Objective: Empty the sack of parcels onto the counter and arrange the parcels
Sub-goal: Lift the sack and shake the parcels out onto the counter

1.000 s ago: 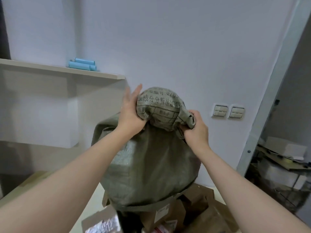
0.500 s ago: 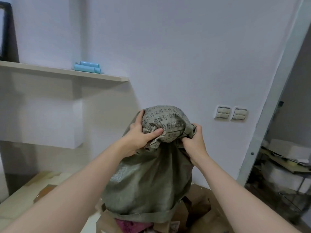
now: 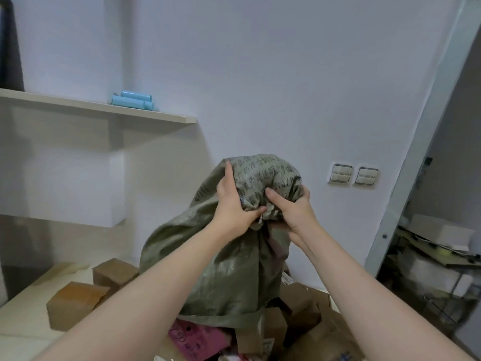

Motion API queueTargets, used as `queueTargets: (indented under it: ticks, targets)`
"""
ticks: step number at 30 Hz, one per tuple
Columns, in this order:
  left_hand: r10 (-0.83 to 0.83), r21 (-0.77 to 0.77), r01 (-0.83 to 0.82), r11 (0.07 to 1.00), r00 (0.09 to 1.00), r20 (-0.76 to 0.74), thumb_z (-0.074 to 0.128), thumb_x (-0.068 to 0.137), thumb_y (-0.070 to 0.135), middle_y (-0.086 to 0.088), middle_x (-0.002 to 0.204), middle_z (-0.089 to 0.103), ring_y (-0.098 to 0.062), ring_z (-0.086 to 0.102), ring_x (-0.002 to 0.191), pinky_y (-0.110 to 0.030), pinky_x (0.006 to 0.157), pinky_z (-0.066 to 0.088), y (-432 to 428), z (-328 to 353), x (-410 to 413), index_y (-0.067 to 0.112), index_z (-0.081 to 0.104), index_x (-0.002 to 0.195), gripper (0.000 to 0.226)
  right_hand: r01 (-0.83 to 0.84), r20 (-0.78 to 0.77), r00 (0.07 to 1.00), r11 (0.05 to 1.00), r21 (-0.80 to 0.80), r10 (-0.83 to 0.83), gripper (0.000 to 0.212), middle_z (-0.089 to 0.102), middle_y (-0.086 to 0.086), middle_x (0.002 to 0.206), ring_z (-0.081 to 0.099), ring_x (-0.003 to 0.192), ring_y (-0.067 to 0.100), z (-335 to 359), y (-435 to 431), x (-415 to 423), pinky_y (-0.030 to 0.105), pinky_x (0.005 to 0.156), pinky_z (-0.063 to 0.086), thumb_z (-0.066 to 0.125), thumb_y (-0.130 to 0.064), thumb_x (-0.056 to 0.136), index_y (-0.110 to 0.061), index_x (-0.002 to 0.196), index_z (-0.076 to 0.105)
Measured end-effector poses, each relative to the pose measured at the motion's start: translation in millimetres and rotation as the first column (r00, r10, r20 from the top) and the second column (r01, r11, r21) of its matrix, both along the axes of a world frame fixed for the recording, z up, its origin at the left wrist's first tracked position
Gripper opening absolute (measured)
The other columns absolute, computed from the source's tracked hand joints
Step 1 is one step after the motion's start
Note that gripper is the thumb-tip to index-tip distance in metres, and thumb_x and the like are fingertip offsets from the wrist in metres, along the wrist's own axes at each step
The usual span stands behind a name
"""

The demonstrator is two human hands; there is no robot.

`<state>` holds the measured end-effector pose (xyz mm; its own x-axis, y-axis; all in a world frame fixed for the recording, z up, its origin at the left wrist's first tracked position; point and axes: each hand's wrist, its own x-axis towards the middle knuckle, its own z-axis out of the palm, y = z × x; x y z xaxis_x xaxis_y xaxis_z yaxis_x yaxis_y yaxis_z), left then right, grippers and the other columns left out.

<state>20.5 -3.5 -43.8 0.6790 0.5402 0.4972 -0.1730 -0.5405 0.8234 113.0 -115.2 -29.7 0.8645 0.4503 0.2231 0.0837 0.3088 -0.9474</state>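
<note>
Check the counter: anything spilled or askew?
Parcels lie tumbled in a heap under the upturned sack, expected mid-emptying. Two brown boxes sit apart at left, askew. No damage visible.

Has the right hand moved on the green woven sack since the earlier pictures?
Yes. The right hand slid left along the green woven sack, away from the wall switches, and nearly meets the left hand.

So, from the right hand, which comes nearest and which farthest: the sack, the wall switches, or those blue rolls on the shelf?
Measured from the right hand:
1. The sack: gripped in that hand at its bunched top, center.
2. The wall switches: on the wall, to the hand's right and a little higher.
3. The blue rolls: far up left, on the shelf.
</note>
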Motion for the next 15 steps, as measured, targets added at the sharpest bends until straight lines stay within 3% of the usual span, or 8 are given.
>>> queueTargets:
  ticks: [2, 5, 9, 11, 13, 15]
  targets:
    - [-0.041, 0.012, 0.042, 0.999, 0.994, -0.098, 0.085, 0.072, 0.028, -0.005, 0.156, 0.005, -0.017, 0.016, 0.145, -0.021, 0.111, 0.015, 4, -16, -4, 0.029, -0.013, 0.154, 0.128, 0.057, 0.05, 0.997, 0.998, -0.027, -0.056, 0.082, 0.058, 0.003, 0.122, 0.059, 0.114, 0.023, -12, -3, 1, 0.05, 0.098, 0.05, 0.084, -0.008, 0.072, -0.018, 0.136, 0.034]
    - [0.022, 0.17, 0.023, 0.985, 0.967, -0.255, 0.084, 0.062, 0.055, -0.005, 0.159, -0.003, -0.026, 0.0, 0.148, -0.044, 0.12, 0.01, 11, -18, -10, 0.038, -0.007, 0.153, 0.13, 0.144, 0.141, 0.98, 0.989, -0.019, -0.14, 0.071, 0.06, 0.003, 0.123, 0.06, 0.112, 0.019, -13, -9, 5, 0.041, 0.098, 0.051, 0.079, -0.004, 0.076, -0.017, 0.134, 0.04]
    - [0.271, 0.243, -0.235, 0.941, 0.955, -0.125, 0.077, 0.05, 0.074, -0.003, 0.159, -0.009, -0.031, -0.005, 0.147, -0.055, 0.118, 0.0, 14, 16, -13, 0.049, 0.01, 0.146, 0.119, 0.148, 0.261, 0.952, 0.987, 0.065, -0.16, 0.061, 0.061, -0.001, 0.12, 0.06, 0.113, 0.016, 7, -12, 11, 0.039, 0.101, 0.049, 0.077, -0.004, 0.079, -0.02, 0.127, 0.043]
    - [0.317, 0.25, -0.285, 0.926, 0.943, -0.1, 0.076, 0.045, 0.078, -0.003, 0.16, -0.016, -0.03, -0.013, 0.148, -0.055, 0.116, -0.008, 20, 32, -11, 0.045, -0.003, 0.148, 0.134, 0.139, 0.338, 0.93, 0.99, 0.036, -0.143, 0.06, 0.061, -0.003, 0.117, 0.06, 0.113, 0.014, 17, -13, 11, 0.034, 0.101, 0.049, 0.076, -0.004, 0.08, -0.019, 0.128, 0.043]
    - [0.331, 0.278, -0.277, 0.92, 0.928, -0.169, 0.074, 0.043, 0.08, -0.003, 0.16, -0.023, -0.028, -0.021, 0.147, -0.056, 0.115, -0.013, 28, 43, -12, 0.042, -0.02, 0.148, 0.145, 0.131, 0.388, 0.914, 0.991, -0.017, -0.114, 0.063, 0.062, 0.0, 0.12, 0.06, 0.114, 0.015, 20, -15, 12, 0.034, 0.101, 0.049, 0.076, -0.005, 0.08, -0.015, 0.133, 0.042]
    - [0.325, 0.324, -0.234, 0.916, 0.909, -0.262, 0.071, 0.042, 0.083, -0.004, 0.161, -0.02, -0.028, -0.022, 0.147, -0.058, 0.115, -0.014, 37, 48, -16, 0.041, -0.024, 0.147, 0.147, 0.119, 0.389, 0.916, 0.992, -0.033, -0.097, 0.064, 0.063, 0.003, 0.122, 0.061, 0.114, 0.015, 16, -18, 13, 0.039, 0.103, 0.048, 0.076, -0.004, 0.08, -0.014, 0.134, 0.044]
